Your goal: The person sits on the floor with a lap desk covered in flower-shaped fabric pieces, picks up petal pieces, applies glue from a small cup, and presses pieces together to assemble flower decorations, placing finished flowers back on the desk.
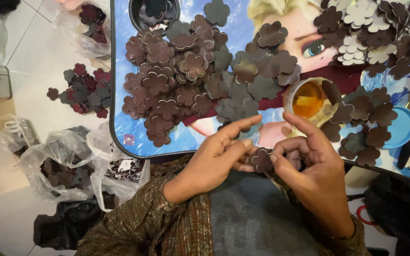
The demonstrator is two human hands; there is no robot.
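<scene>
Fingers (243,144) of our left hand (214,159) and right hand (309,159) pinch one dark flower cutout (261,160) between them, just below the desk (119,123) edge, above our lap. Near the right hand a cup (309,100) of amber glue stands among heaped brown cutouts (176,80). Bags (67,166) lie on the floor.

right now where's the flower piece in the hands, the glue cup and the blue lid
flower piece (261,160), head view, centre of the petals
glue cup (308,100), head view, amber liquid inside
blue lid (404,128), head view, bare right part
</scene>
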